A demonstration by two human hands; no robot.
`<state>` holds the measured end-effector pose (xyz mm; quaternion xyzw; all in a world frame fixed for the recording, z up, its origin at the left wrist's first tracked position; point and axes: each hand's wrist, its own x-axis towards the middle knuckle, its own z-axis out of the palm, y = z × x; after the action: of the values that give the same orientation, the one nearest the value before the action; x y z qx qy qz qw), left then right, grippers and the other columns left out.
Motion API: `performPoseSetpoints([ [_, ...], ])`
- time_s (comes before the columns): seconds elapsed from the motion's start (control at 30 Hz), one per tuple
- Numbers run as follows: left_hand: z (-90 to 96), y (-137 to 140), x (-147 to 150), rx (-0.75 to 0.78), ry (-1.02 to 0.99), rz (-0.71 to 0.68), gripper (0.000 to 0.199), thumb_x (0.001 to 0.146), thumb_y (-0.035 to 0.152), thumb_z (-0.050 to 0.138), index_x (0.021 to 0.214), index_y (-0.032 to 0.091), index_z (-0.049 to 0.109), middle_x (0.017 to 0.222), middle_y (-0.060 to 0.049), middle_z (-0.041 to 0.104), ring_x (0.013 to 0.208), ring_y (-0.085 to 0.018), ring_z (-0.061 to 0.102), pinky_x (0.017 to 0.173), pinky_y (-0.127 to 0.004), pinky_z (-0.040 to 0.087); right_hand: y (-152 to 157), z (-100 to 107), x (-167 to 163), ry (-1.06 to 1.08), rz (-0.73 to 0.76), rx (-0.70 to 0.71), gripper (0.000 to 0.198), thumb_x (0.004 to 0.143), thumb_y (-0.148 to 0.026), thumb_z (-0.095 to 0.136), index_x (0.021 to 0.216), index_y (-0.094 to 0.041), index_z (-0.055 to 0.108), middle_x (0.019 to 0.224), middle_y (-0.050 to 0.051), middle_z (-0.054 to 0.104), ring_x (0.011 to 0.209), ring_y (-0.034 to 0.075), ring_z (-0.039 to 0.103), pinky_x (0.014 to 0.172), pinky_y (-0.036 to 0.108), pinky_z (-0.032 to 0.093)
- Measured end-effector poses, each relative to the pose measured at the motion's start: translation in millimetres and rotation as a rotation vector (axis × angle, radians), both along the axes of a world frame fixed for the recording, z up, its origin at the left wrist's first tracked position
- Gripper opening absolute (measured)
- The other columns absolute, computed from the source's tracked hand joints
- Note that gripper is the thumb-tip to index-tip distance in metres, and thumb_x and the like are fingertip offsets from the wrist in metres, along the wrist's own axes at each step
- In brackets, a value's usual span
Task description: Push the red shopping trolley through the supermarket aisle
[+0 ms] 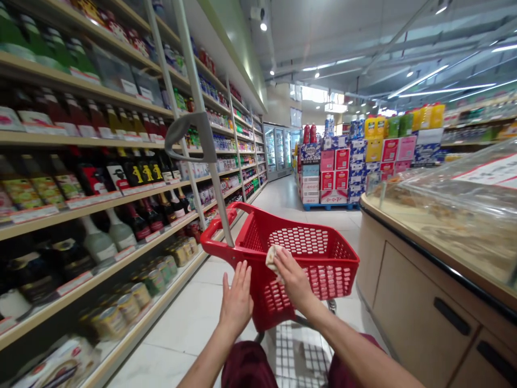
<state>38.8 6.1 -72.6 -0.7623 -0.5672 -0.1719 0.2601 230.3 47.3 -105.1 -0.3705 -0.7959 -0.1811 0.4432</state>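
Observation:
A red plastic shopping basket cart (315,237) on wheels stands right in front of me, with a tall metal pole and a grey handle (189,137) rising from its left end. My right hand (291,272) presses a crumpled pale cloth (272,257) against the basket's near rim. Flat against the near side of the basket, or just in front of it, my left hand (237,299) has its fingers stretched out and holds nothing. Whether its fingertips touch the plastic I cannot tell.
Shelves (100,202) of bottles and cans line the left side. At the right is a curved wooden counter (404,280) with a clear cover. Ahead, stacked boxes and jugs (335,170) stand on a blue pallet (331,206). Glass-door fridges (277,145) are at the far end.

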Motion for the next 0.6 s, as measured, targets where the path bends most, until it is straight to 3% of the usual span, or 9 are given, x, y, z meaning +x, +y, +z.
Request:
performPoseSetpoints([
  [0.17, -4.3, -2.4, -13.3, -0.008, 0.0, 0.035, 0.068, 0.064, 0.008, 0.037, 0.131, 0.011, 0.026, 0.139, -0.011, 0.026, 0.129, -0.022, 0.019, 0.103, -0.05, 0.02, -4.1, -37.6, -7.0, -0.179, 0.053, -0.085, 0.036, 0.076, -0.005, 0.045, 0.107, -0.016, 0.058, 0.11, 0.011, 0.06, 0.11, 0.021, 0.049, 0.087, 0.036, 0.047],
  [0.23, -9.0, -3.4, -19.4, -0.018, -0.009, 0.054, 0.069, 0.063, 0.007, 0.037, 0.131, 0.011, 0.026, 0.139, -0.01, 0.027, 0.13, -0.021, 0.019, 0.103, -0.05, 0.02, -6.0, -32.9, -13.8, -0.16, 0.067, -0.078, 0.038, 0.076, -0.004, 0.043, 0.109, -0.015, 0.056, 0.114, 0.011, 0.057, 0.114, 0.022, 0.045, 0.089, 0.038, 0.046],
  [0.37, -15.1, -4.2, -27.2, -0.044, -0.045, 0.091, 0.069, 0.064, 0.007, 0.036, 0.131, 0.01, 0.025, 0.139, -0.009, 0.027, 0.13, -0.02, 0.017, 0.104, -0.049, 0.018, 1.7, 1.1, -31.5, -0.054, 0.055, 0.004, 0.045, 0.076, 0.0, 0.039, 0.119, -0.01, 0.048, 0.129, 0.013, 0.042, 0.126, 0.022, 0.025, 0.099, 0.043, 0.035],
  [0.53, -16.4, -4.5, -34.8, -0.053, -0.048, 0.11, 0.068, 0.064, 0.01, 0.038, 0.131, 0.012, 0.027, 0.139, -0.009, 0.027, 0.13, -0.02, 0.018, 0.104, -0.048, 0.018, 4.3, -21.3, -40.2, -0.188, 0.107, -0.083, 0.035, 0.075, -0.004, 0.047, 0.108, -0.011, 0.057, 0.113, 0.014, 0.057, 0.116, 0.023, 0.042, 0.092, 0.039, 0.043],
  [0.6, -16.2, -4.7, -38.1, -0.063, -0.043, 0.125, 0.066, 0.065, 0.013, 0.04, 0.13, 0.012, 0.028, 0.139, -0.009, 0.027, 0.129, -0.021, 0.02, 0.103, -0.048, 0.019, 1.3, -16.9, -46.8, -0.187, 0.15, -0.096, 0.034, 0.077, -0.007, 0.047, 0.109, -0.014, 0.057, 0.115, 0.012, 0.056, 0.117, 0.022, 0.041, 0.093, 0.04, 0.042],
])
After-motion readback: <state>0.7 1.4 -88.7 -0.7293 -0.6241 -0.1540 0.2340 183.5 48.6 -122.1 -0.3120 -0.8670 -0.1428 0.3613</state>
